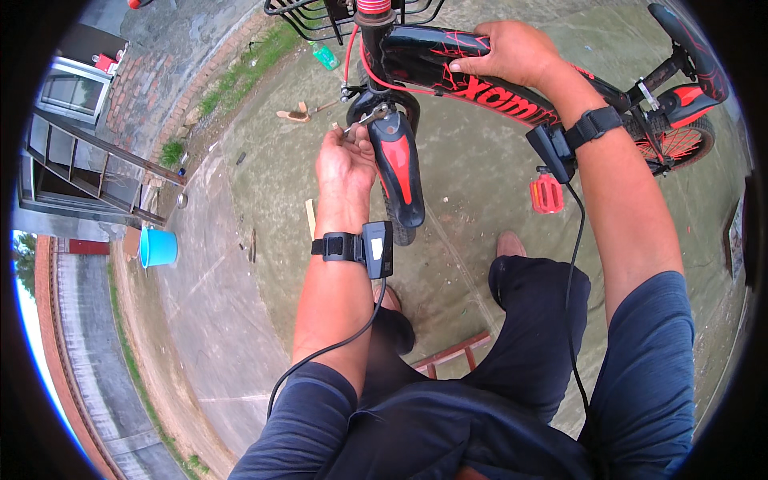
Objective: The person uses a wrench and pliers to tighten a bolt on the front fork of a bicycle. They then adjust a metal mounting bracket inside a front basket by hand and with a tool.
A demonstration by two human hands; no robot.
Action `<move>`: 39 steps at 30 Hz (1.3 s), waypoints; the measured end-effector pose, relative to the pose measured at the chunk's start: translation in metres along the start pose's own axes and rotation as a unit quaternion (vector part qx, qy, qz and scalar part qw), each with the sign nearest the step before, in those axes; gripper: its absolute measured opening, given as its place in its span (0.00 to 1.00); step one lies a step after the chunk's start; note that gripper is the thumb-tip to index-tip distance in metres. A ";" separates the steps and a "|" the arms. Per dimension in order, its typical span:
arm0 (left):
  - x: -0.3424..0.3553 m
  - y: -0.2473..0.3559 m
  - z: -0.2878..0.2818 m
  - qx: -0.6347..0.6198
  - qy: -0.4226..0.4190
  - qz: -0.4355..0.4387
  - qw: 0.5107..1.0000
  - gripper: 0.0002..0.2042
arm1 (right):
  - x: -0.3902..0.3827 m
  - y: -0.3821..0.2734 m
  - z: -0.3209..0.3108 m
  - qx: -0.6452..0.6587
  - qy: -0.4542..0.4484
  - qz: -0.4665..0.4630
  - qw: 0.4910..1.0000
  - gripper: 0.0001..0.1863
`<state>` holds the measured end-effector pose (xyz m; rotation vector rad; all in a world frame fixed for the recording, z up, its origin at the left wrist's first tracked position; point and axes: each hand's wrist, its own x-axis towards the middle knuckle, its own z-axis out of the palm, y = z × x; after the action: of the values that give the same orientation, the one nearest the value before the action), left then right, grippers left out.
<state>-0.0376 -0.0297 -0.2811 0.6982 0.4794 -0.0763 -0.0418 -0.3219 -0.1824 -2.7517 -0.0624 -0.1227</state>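
A small black and red bicycle stands before me, its frame (448, 68) running from upper middle to the right. My left hand (348, 164), palm up with fingers curled, grips a metal wrench (370, 118). The wrench's end meets the bolt area at the top of the front mudguard (394, 164), which is black with a red panel. Part of the wrench is hidden in the fingers. My right hand (516, 56) is closed over the top of the frame, thumb on the near side. Below the frame sits a red pedal (546, 193).
A black wire basket (316, 20) is at the bicycle's front, the saddle (694, 48) at far right. On the ground lie a green bottle (325, 56) and a brush-like wooden object (294, 115). A blue bucket (158, 246) and ladder-like frame (96, 172) stand left. A wooden stool (452, 352) is below me.
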 end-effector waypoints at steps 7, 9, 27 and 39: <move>0.013 -0.002 -0.007 -0.073 0.002 -0.068 0.995 0.13 | -0.001 -0.002 -0.001 -0.001 -0.001 0.004 1.000 0.32; 0.012 -0.002 -0.004 -0.063 0.007 -0.051 0.997 0.12 | -0.001 -0.001 -0.001 0.002 0.001 0.002 1.000 0.32; -0.028 -0.003 0.029 0.392 -0.054 0.308 0.865 0.12 | 0.003 0.006 0.009 0.017 0.048 -0.016 0.999 0.32; 0.006 -0.012 0.000 -0.090 0.011 -0.016 0.996 0.08 | 0.001 0.003 0.004 0.007 0.036 -0.008 0.999 0.34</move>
<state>-0.0350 -0.0380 -0.2908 0.5159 0.5107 -0.0544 -0.0404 -0.3226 -0.1872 -2.7296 -0.0669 -0.2249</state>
